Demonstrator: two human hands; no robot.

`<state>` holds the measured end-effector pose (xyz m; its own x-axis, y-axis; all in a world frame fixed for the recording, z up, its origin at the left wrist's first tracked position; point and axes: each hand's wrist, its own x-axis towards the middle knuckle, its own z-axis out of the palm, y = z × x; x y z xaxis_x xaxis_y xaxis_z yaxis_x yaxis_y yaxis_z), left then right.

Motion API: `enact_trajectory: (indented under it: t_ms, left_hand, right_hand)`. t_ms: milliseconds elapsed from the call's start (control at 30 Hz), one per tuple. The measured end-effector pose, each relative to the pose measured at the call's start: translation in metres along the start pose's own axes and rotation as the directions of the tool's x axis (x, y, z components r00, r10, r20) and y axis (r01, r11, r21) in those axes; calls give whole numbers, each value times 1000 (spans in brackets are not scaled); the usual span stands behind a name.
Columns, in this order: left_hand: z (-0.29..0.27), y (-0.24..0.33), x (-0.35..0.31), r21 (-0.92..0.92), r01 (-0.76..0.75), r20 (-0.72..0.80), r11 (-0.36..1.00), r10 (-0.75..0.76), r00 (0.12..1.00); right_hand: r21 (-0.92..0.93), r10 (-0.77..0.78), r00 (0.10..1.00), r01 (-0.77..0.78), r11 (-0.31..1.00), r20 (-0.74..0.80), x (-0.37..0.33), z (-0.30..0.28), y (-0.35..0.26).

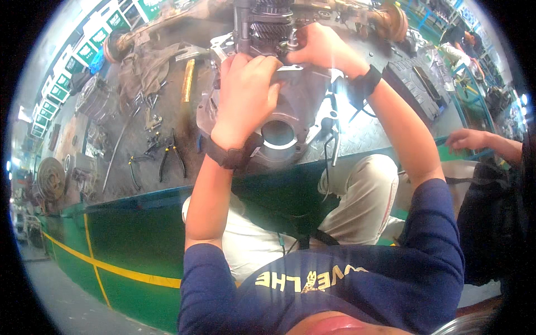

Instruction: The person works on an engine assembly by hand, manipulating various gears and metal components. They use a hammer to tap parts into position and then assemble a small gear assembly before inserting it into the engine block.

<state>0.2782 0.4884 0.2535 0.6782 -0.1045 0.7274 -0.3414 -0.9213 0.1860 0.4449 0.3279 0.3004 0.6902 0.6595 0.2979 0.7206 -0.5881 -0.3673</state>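
Note:
A grey metal gearbox housing (223,118) with a round bore lies on the bench in front of me. At its far end stands a dark gear shaft (272,29) with toothed gears. My left hand (245,92) is closed over the housing's far rim, at the foot of the gears; what its curled fingers hold is hidden. My right hand (319,49) reaches to the right side of the gear shaft. Its thumb and fingers pinch together there, beside a small metal part (291,42); I cannot make out what lies between them.
On the bench's left lie yellow-and-black pliers (174,156), a yellow strip (188,81), a brown cloth (142,70) and metal castings (95,100). A long axle (173,28) spans the back. A dark ribbed part (413,84) sits right. Another person's hand (468,139) shows at right.

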Motion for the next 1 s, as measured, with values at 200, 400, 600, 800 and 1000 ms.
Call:
enact_trajectory:
  t_ms: [200,400,600,800,1000]
  left_hand:
    - [3,-2,-3,-4,-22,-33,1000,22,999]
    - [8,-8,-6,12,-27,-41,1000,28,999]
    - [6,-8,-4,17,-28,-30,999,28,999]
    - [4,-6,-5,7,-24,-15,1000,24,1000]
    - [-6,0,-4,13,-6,25,1000,5,1000]
  right_hand:
    - [-77,87,996,-85,993,22,1,6,-3]
    - [-95,25,999,-20,995,46,6,5,-7]
    - [-94,37,999,-39,995,-19,6,9,-1]
    - [-88,38,980,-21,996,196,6,-11,-19]
    - [9,-10,978,8,1000,207,9,-25,-8]
